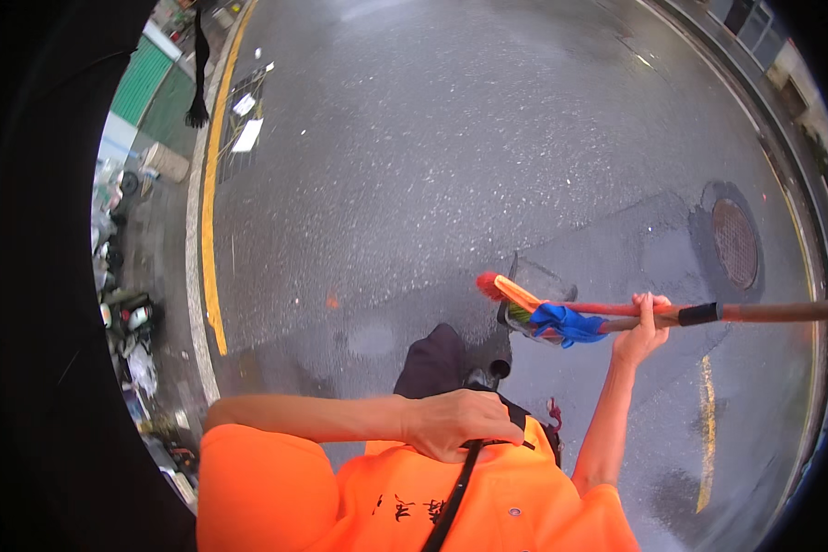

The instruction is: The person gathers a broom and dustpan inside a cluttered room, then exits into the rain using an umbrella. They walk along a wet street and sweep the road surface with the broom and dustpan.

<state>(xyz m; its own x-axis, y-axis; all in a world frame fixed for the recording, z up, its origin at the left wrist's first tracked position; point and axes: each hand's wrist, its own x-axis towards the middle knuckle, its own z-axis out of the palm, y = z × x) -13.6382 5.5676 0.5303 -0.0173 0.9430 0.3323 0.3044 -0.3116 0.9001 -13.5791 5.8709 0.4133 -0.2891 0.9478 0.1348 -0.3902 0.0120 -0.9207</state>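
Observation:
My right hand (pixel 642 336) is wrapped round two long handles together, one red and one brown, with a black band (pixel 699 314) round them. At their far end are the red bristles of a broom (pixel 489 285) with an orange part beside them, a dark dustpan (pixel 541 278), and a bunched blue cloth (pixel 570 325). My left hand (pixel 460 423) is bent at my waist, its fingers curled down over a dark bag edge by a black strap (pixel 455 501). What those fingers hold is hidden.
Wet grey asphalt (pixel 414 166) surrounds me, with a yellow line (pixel 208 230) and kerb on the left. White scraps (pixel 247 135) lie on a drain grate there. Bagged rubbish (pixel 138 368) lines the left side. A round manhole cover (pixel 734 242) is at right.

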